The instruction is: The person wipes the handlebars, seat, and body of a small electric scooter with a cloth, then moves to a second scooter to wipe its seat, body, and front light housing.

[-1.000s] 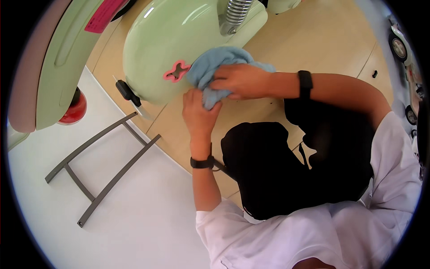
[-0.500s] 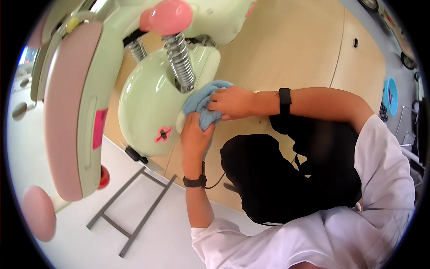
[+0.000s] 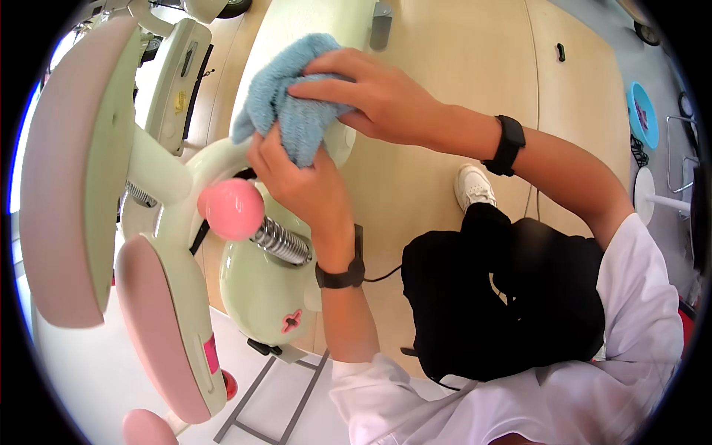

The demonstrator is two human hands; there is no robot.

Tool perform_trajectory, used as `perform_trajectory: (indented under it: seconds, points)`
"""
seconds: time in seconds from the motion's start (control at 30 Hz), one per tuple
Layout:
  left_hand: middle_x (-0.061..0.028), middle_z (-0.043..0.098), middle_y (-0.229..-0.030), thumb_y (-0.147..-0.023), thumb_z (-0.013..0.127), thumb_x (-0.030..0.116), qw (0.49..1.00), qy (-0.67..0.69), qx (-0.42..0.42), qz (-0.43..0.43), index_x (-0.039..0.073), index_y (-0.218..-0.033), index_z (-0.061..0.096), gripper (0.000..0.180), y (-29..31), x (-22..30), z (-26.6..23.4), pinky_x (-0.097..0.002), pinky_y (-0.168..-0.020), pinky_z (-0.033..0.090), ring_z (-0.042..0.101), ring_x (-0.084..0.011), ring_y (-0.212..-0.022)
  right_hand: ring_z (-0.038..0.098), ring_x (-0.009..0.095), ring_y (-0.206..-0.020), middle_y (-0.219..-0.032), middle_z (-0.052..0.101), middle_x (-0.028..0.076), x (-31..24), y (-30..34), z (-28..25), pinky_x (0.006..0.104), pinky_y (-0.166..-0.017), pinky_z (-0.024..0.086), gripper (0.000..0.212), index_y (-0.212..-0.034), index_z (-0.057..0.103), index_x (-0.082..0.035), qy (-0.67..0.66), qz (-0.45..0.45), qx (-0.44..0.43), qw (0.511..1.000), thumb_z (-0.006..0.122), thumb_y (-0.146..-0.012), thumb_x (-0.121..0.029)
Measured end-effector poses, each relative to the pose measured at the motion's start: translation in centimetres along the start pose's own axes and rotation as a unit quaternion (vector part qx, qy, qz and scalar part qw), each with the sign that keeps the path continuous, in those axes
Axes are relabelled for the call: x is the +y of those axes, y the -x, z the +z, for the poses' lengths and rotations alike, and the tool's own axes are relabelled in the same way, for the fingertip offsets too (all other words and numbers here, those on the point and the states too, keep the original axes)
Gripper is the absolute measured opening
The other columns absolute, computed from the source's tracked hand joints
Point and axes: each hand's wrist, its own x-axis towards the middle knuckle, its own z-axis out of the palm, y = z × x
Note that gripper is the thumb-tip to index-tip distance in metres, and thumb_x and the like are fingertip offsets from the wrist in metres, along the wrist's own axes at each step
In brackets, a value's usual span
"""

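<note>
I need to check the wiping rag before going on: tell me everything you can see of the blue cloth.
The blue cloth is a light blue, fluffy terry-like towel, bunched into a loose wad with folds, not spread flat. It lies against the pale green curved part of the machine, above the pink knob. The right hand presses on it from above with spread fingers; the left hand grips its lower edge from below. No stains show on it.

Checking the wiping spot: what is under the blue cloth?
The blue cloth lies over a pale green curved frame. Left hand and right hand press it; the covered surface is hidden.
</note>
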Motion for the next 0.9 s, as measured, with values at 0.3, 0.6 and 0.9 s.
perform_trajectory:
  seconds: [0.3, 0.6, 0.9]
  points:
    - [-0.0198, 0.056, -0.129, -0.085, 0.063, 0.028, 0.937, -0.172, -0.253, -0.169, 0.005, -0.126, 0.054, 0.047, -2.9, -6.7, 5.5, -0.0453, -0.095, 0.045, 0.053, -0.0373, -0.118, 0.048, 0.031, -0.125, -0.129, 0.054, 0.011, 9.6, -2.5, 5.5, 0.0534, -0.112, 0.03, 0.043, -0.129, 0.057, -0.019, 0.043, 0.036, -0.185, 0.981, 0.063, -0.088, -0.032]
    - [-0.016, 0.059, -0.126, -0.086, 0.061, 0.03, 0.952, -0.173, -0.205, -0.145, 0.004, -0.12, 0.058, 0.043, -1.2, -7.2, 6.2, -0.0453, -0.093, 0.046, 0.056, -0.0366, -0.113, 0.046, 0.031, -0.127, -0.129, 0.055, 0.012, 10.6, -2.7, 5.6, 0.0524, -0.112, 0.028, 0.047, -0.125, 0.059, -0.017, 0.051, 0.024, -0.234, 0.971, 0.068, -0.081, -0.029]
    - [-0.0142, 0.06, -0.124, -0.087, 0.06, 0.029, 0.957, -0.167, -0.18, -0.152, 0.006, -0.121, 0.059, 0.042, -1.9, -7.4, 5.7, -0.0443, -0.09, 0.047, 0.057, -0.0358, -0.112, 0.045, 0.027, -0.128, -0.127, 0.055, 0.01, 10.0, -3.7, 5.8, 0.0505, -0.112, 0.028, 0.048, -0.129, 0.056, -0.016, 0.088, 0.005, -0.267, 0.96, 0.065, -0.085, -0.033]
